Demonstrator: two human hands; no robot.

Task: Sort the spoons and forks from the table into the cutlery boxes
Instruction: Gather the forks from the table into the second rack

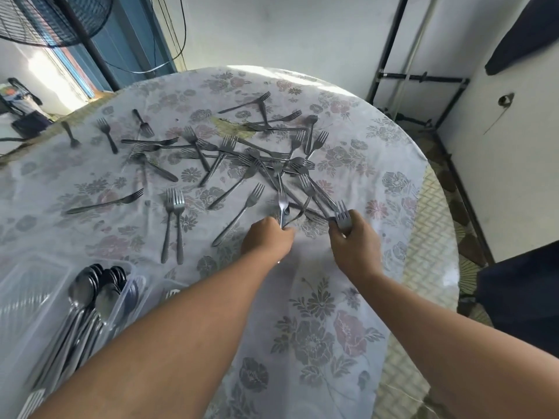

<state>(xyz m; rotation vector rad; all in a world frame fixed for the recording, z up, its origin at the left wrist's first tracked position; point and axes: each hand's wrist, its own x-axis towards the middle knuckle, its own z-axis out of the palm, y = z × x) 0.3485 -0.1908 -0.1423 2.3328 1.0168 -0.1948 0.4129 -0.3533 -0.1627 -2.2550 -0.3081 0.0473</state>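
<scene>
- Your left hand point(266, 237) reaches over the flowered tablecloth point(317, 297), fingers curled round the handle of a single fork point(283, 207) whose tines point away from you; the fingertips are hidden behind the knuckles, so only the fork's upper part shows.
- At the far left, near you, a clear plastic cutlery box point(27, 297) sits at the table's edge; its walls are pale and hard to make out, and its near end is cut off by the frame.
- In the next compartment lie the spoons point(90, 297), bowls away from you, handles partly hidden under your left forearm.
- A further compartment just right of them holds something bluish that cannot be made out, and a glint of metal beyond it is covered by your arm.
- A pair of forks point(174, 225) lies side by side in front of the box, tines pointing away.
- A heap of forks point(257, 155) is tangled across the middle of the table, overlapping so thickly that single pieces are hard to separate; stragglers lie apart toward the far left.
- Your right hand point(354, 246) grips a small bundle of forks point(342, 214); only the tines stick out above the fingers, so their number cannot be told.
</scene>
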